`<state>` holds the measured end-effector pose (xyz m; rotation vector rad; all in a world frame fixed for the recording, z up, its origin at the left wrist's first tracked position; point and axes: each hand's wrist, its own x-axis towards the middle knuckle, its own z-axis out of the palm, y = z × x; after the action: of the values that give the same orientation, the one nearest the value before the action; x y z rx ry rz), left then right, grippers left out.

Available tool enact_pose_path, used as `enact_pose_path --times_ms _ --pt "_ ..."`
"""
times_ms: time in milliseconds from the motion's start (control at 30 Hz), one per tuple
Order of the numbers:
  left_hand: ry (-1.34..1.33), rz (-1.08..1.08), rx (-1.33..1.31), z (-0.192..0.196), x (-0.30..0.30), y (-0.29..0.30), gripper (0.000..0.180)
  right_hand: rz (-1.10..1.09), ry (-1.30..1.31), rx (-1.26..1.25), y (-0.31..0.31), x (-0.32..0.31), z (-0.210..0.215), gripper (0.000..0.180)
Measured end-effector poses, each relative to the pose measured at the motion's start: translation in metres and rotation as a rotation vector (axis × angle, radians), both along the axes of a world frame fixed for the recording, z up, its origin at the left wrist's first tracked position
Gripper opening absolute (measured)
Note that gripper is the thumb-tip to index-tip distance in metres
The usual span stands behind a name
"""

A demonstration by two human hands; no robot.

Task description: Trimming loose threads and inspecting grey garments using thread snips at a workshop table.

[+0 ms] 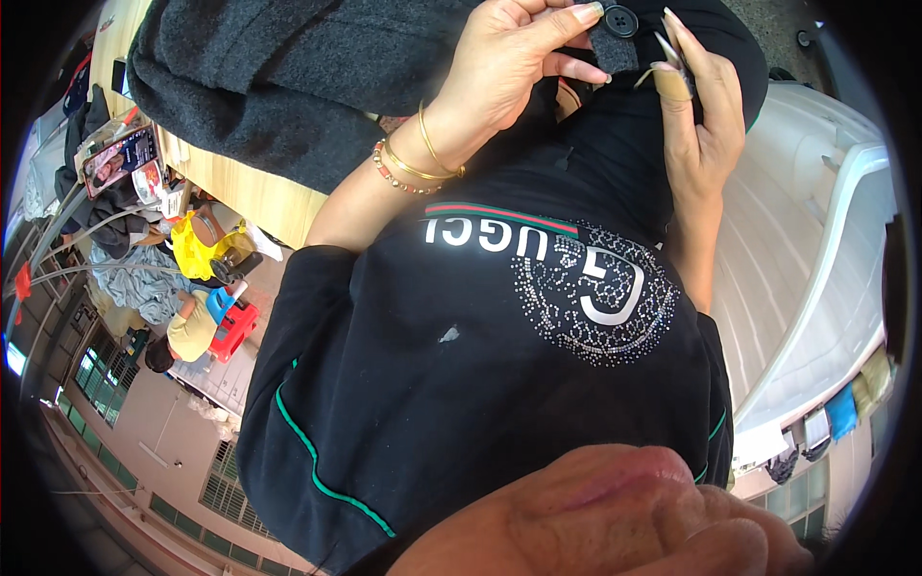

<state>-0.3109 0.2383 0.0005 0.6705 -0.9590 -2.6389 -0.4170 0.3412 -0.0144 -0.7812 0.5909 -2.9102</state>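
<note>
My left hand (504,67), with gold bangles and a beaded bracelet at the wrist, is closed on a dark grey cloth tab (613,55). A round black button (620,21) lies on that tab, beside my left thumb tip. Close by on the right is my right hand (706,115), its thumb and fingers drawn together. A tan wrap (673,84) covers the right thumb's end; whatever is between the fingertips is too small to make out. A dark grey wool garment (259,86) spreads from the table toward my lap.
Under the garment is a light wooden table (254,206). To the left are a phone (120,161) on a holder and a yellow bag (195,248). A person in a yellow top (193,329) is near a red stool (233,331). Large white sheeting (797,192) fills the right.
</note>
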Motion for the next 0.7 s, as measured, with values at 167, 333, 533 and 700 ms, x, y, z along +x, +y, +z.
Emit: enact_pose_path --times_ms 167,333,533,700 --pt "0.019 0.022 -0.015 0.007 -0.004 0.004 0.009 -0.207 0.775 1.332 0.051 -0.019 0.029 0.041" --pt "0.018 0.039 -0.037 0.005 -0.004 0.007 0.007 -0.19 0.766 1.378 0.051 -0.018 0.03 0.041" --pt "-0.023 0.021 -0.1 0.007 -0.002 0.008 0.005 -0.19 0.754 1.39 0.05 -0.017 0.029 0.039" --pt "-0.026 0.013 -0.115 0.004 -0.001 0.009 0.005 -0.188 0.765 1.381 0.049 -0.017 0.029 0.038"
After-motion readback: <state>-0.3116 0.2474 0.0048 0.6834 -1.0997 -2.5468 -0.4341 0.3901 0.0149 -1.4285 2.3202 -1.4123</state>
